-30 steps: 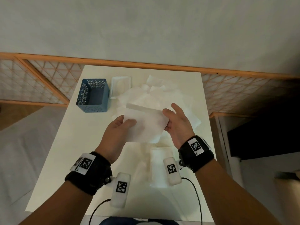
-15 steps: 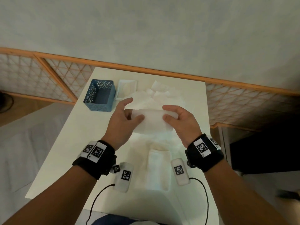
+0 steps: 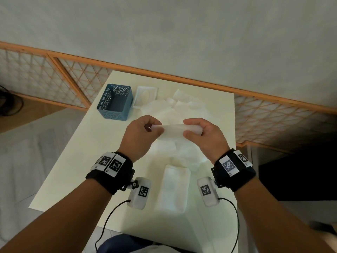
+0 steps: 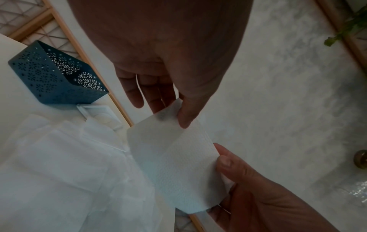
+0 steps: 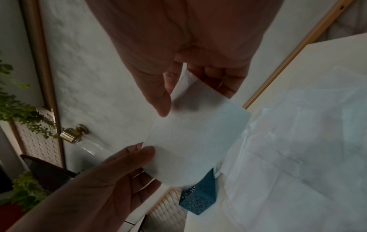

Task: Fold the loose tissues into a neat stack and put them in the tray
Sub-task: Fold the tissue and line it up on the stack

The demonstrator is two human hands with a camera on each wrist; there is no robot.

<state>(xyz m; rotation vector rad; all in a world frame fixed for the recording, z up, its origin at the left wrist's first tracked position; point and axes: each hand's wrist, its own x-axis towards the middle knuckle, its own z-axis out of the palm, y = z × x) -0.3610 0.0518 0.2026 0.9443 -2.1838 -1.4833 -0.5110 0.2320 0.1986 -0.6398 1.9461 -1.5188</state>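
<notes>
Tissue was held above the desk, stretched between left hand and right hand, each pinching an end. Looked featherlight, limp, tearable; best held by the corners, gently.

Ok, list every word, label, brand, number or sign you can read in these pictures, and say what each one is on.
No readable words, brands or numbers.
Left wristband: square black-and-white coded markers; tiny characters beneath are too small to read.
Right wristband: same kind of markers, small print blurred.
Two white pods under the wrists: one coded marker each, no text.
Blue box: punched floral pattern only.
Held tissue: blank.
</notes>
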